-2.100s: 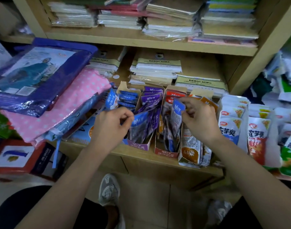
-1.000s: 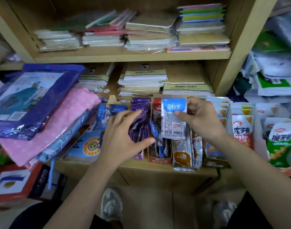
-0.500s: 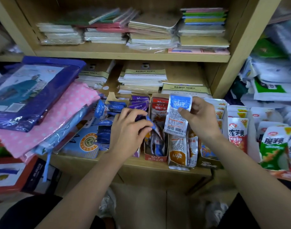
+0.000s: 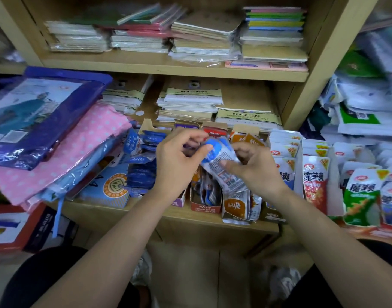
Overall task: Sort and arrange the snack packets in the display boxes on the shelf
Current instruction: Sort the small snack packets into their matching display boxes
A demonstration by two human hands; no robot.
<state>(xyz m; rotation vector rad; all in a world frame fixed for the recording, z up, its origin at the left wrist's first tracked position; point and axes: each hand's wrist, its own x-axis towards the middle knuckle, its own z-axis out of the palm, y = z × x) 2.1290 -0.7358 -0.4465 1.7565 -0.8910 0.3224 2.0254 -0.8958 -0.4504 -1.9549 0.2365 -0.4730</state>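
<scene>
One left hand point(image 4: 177, 165), one right hand point(image 4: 255, 168), one blue packet point(image 4: 217, 155) (held).

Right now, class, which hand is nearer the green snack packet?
Right. The right hand sits left of the green snack packet; the left hand is even farther left.

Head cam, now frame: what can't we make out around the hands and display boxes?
- Purple box: head view, the left hand covers nearly all of it; contents hidden.
- Blue-topped packet, pinched by both hands: print blurred, unreadable; the right hand hides its far edge.
- Red box: the packet and hands hide most of its contents.
- Rightmost packets: cut off by the frame edge.
</scene>
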